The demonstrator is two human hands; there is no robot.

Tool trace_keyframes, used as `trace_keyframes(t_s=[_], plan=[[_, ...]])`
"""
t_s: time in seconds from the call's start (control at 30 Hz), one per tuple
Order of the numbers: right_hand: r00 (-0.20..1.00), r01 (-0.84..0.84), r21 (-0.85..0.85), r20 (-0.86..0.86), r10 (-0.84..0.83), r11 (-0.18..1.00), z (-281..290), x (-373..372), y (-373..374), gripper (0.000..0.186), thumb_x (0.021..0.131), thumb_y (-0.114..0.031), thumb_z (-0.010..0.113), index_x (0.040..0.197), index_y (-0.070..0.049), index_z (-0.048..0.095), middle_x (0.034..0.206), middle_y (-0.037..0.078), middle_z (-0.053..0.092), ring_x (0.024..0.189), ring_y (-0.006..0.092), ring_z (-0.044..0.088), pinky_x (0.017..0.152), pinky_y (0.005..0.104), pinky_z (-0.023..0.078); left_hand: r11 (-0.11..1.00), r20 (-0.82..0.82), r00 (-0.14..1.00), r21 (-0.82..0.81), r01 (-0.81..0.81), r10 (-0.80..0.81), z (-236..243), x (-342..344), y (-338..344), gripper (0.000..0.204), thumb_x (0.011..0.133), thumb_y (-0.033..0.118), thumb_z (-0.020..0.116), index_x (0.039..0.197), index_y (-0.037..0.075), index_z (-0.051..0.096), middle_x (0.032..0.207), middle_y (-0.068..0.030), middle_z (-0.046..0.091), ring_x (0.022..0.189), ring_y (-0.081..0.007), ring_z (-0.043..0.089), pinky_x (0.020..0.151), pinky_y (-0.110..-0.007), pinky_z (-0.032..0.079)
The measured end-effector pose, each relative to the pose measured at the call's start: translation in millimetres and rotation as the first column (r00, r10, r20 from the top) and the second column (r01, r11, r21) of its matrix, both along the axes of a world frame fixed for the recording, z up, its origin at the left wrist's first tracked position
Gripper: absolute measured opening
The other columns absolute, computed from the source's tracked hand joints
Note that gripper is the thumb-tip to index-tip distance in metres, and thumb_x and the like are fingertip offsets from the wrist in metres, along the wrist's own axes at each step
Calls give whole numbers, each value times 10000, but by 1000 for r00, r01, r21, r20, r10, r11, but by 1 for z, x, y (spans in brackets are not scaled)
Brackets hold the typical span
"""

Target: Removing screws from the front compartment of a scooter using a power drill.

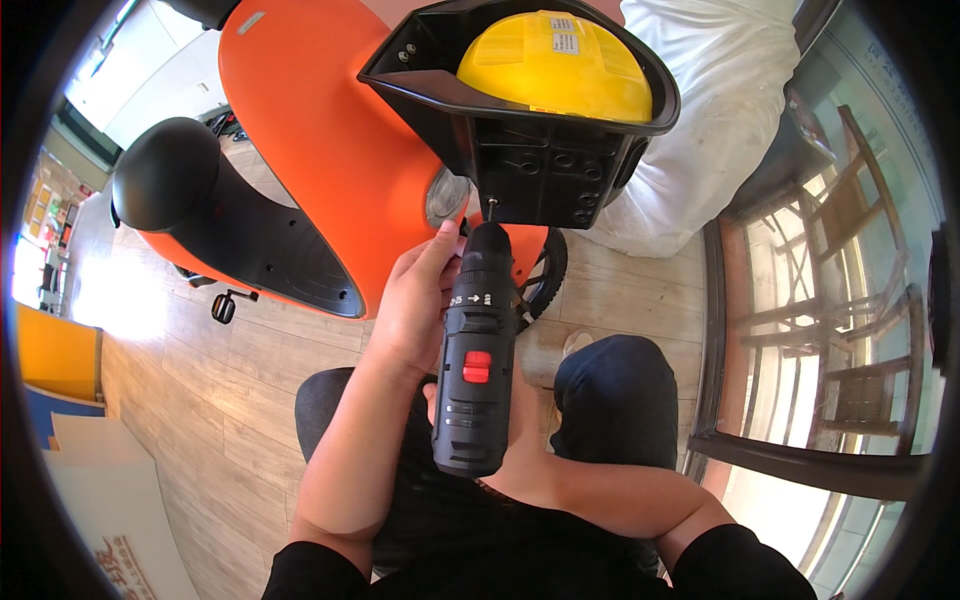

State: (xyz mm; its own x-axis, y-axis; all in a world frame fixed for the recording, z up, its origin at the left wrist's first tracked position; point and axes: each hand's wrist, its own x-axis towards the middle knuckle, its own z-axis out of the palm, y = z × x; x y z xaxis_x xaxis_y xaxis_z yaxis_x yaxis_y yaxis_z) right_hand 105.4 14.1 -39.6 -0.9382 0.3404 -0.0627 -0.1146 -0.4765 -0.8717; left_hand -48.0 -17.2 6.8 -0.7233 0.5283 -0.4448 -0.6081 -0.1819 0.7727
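A black cordless drill (474, 370) with a red switch points away from me, its bit against a screw (492, 204) low on the black front basket (530, 175). My right hand (524, 412) is closed around the drill's grip, mostly hidden beneath the body. Beside the chuck, my left hand (425, 285) is closed with thumb and fingers raised near the basket's lower edge; what they hold, if anything, is hidden. The basket is mounted at the front of an orange scooter (300, 110), next to its round headlight (446, 196). A yellow helmet (560, 75) lies in the basket.
The scooter's black seat (170, 170), pedal (230, 305) and front wheel (548, 275) are in view. White plastic sheeting (700, 110) covers something at the far right. A glass door (715, 350) stands at right, with wooden chairs (865, 330) seen through it. Wood-look floor (200, 400) lies below.
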Motion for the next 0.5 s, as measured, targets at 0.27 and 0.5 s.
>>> trace_keyframes(t_s=[0.27, 0.5], plan=[[994, 112, 436, -66, -92, 893, 6, -10, -13, 534, 897, 29, 760, 1328, -49, 454, 1097, 60, 592, 887, 133, 616, 781, 284, 551, 1000, -43, 999, 19, -21, 21, -7, -19, -14, 288, 1065, 286, 564, 919, 54, 655, 654, 101, 452, 547, -19, 353, 515, -214, 293], [989, 141, 372, -88, -116, 917, 3, -12, -16, 597, 867, 1, 810, 1337, -43, 444, 1059, 39, 594, 914, 119, 596, 765, 291, 535, 1000, 28, 1000, 10, -10, 9, -1, -12, -10, 256, 1047, 271, 593, 900, 67, 642, 657, 93, 476, 547, -29, 396, 524, -225, 338]])
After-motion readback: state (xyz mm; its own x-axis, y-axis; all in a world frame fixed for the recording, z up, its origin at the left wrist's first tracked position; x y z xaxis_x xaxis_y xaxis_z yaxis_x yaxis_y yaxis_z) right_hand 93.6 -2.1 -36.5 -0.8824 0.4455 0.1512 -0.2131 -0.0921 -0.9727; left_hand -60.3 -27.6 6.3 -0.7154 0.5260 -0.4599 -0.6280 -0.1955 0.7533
